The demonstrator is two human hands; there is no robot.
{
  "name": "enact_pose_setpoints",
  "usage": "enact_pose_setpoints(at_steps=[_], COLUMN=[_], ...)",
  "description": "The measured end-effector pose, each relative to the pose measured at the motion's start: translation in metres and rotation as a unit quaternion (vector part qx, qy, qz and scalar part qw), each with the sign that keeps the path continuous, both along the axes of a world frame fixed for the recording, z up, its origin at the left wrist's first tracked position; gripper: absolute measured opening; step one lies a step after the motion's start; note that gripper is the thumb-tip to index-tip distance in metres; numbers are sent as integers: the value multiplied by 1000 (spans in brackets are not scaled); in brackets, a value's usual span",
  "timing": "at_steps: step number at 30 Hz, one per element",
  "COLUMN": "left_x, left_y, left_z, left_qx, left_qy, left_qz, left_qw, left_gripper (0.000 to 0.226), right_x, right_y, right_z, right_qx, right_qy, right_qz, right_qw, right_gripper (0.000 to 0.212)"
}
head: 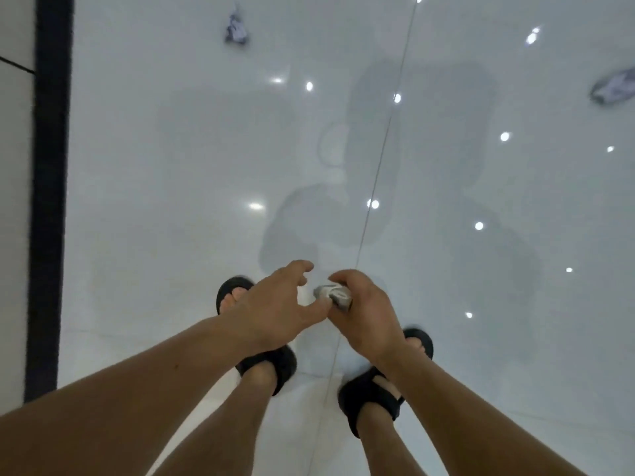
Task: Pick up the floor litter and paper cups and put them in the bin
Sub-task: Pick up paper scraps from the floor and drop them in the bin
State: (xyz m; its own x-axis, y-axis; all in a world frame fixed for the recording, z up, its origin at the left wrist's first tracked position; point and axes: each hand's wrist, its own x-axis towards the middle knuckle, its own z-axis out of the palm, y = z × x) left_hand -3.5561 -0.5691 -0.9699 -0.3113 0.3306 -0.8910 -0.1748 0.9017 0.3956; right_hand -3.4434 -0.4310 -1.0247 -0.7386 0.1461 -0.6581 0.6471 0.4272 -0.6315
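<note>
The right hand [366, 317] is clamped on a crumpled scrap [334, 294] of grey-white litter, fingers curled over the top of it and the thumb tucked in beneath. I see it held above the floor [165, 207], close to the middle of my view. The left hand [275, 304] sits at the scrap's 9 o'clock with its fingers apart and loosely bent, gripping nothing. Its thumb tip lies right against the right hand, but I cannot tell whether it touches the scrap itself.

Below the hands, at 6 o'clock, I see both feet in black sandals: the left sandal [280, 367] under the left wrist, the right sandal [364, 403] under the right forearm.

The floor is glossy white tile, dotted with reflected lights, and a thin grout seam [381, 159] runs from 12 o'clock down between the hands. A second crumpled piece [235, 29] lies on the tile far off at 11 o'clock, and a third piece [615, 85], blurred, lies at 2 o'clock by the right edge. A black strip [51, 166] borders the floor at 9 o'clock.
</note>
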Motion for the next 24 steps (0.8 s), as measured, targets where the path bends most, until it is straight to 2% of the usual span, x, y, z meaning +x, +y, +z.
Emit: enact_pose_setpoints(at_steps=[2,4,6,12,16,24], left_x=[-24,-54,-85,-158,-195,-260], left_y=[5,8,5,-44,-85,-77], left_z=[43,84,123,204,218,179], left_qx=[36,73,96,87,55,-15], left_qy=[-2,13,32,98,124,153], left_qz=[33,72,119,251,314,392], left_qw=[999,995,988,959,940,907], left_gripper=[63,40,27,19,18,24], right_x=[-34,-74,-116,-223,-284,-409], right_y=[3,7,9,-17,-19,11], right_z=[54,104,147,226,231,159], right_qx=[-23,-35,-34,0,77,215], right_qy=[53,81,94,85,67,32], right_qz=[5,-10,-10,107,229,375], right_qw=[998,996,995,991,968,901], right_gripper=[32,31,42,65,84,79])
